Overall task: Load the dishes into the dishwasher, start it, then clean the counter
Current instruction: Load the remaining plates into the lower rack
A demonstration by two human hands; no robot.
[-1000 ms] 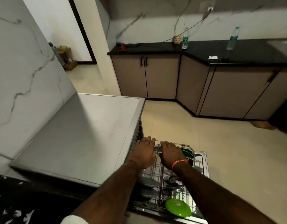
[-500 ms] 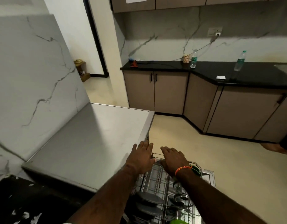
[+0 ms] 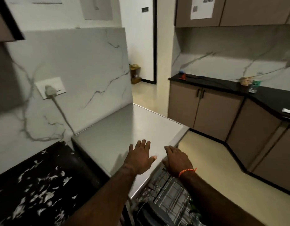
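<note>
Below our wrists the wire dish rack (image 3: pixel 170 191) sits blurred under the dishwasher's (image 3: pixel 124 141) smooth grey top. Our left hand (image 3: pixel 139 158) lies flat with fingers spread over that top; our right hand (image 3: pixel 177 161), fingers straight, holds nothing at its front edge. Half a second ago both hands were on the rack, which has since slid further in; a speckled black counter (image 3: pixel 36 185) lies left.

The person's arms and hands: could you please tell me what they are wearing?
Both forearms are bare, with no sleeves, gloves, rings or watch in view. The right hand has a thin orange thread band tied around its wrist, a loose end sticking out. The left hand wears nothing.
</note>
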